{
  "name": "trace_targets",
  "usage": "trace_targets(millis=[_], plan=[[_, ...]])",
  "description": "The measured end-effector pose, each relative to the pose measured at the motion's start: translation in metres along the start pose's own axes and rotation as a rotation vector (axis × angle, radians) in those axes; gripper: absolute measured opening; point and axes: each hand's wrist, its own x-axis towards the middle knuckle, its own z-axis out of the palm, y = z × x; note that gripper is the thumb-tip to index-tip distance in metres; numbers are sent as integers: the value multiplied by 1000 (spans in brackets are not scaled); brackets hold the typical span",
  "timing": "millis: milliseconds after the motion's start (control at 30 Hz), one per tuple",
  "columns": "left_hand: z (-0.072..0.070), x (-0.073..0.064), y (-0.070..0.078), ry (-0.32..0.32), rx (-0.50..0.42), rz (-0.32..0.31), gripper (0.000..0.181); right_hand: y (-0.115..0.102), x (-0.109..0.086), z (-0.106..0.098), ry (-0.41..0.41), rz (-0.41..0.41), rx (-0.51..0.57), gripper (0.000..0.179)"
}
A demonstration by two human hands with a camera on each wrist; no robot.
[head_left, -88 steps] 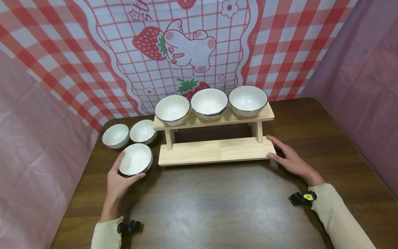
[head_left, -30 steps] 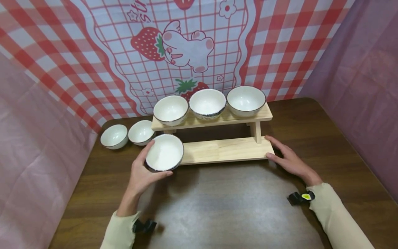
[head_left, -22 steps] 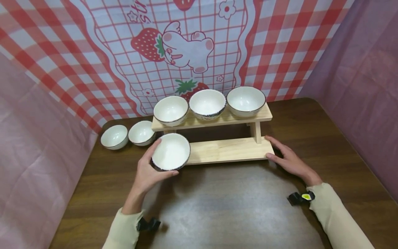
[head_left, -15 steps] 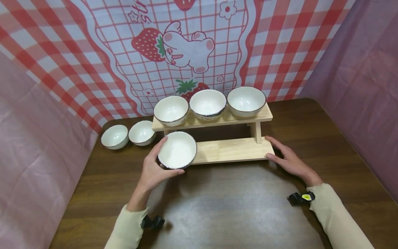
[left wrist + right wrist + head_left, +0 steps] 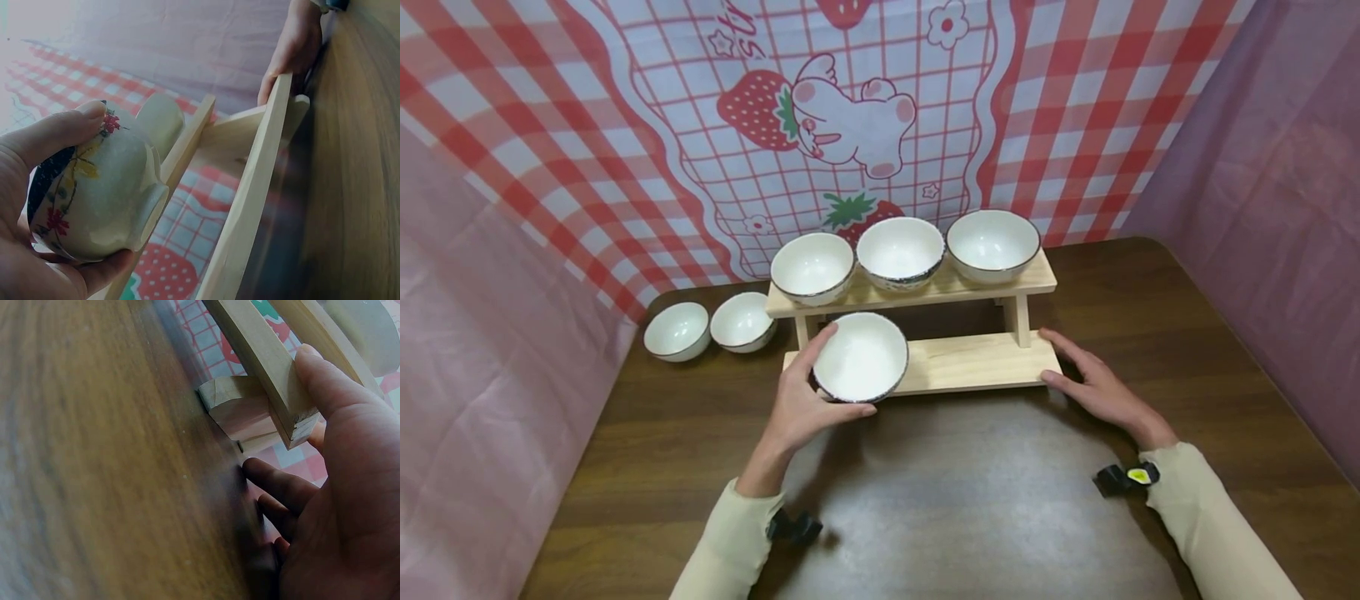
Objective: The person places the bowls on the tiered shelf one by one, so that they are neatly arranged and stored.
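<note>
My left hand grips a white bowl by its side, thumb at the near side and fingers at the far left. The bowl is above the left part of the lower board of a two-tier wooden stand. In the left wrist view, the bowl shows painted red and yellow flowers and a dark band; its foot is apart from the lower board. My right hand holds the right end of that board between thumb and forefinger. In the right wrist view its other fingers lie below the board.
Three white bowls stand in a row on the upper tier: a left one, a middle one and a right one. Two more, an outer bowl and an inner bowl, sit on the table left of the stand. A checked cloth hangs behind.
My left hand has lifted the flowered bowl off the table at the left and carried it rightward over the lower board. The right hand has stayed at the stand's right end.
</note>
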Motion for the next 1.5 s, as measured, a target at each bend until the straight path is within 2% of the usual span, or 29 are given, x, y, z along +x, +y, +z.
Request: trace_targets(millis=[167, 667, 1500], plan=[[11, 4, 5, -25, -26, 24, 106, 0, 0, 0, 0, 4, 0, 68], [41, 15, 15, -90, -55, 25, 107, 1, 2, 0, -11, 3, 36, 70], [100, 29, 16, -179, 26, 89, 109, 3, 0, 0, 7, -17, 8, 67]])
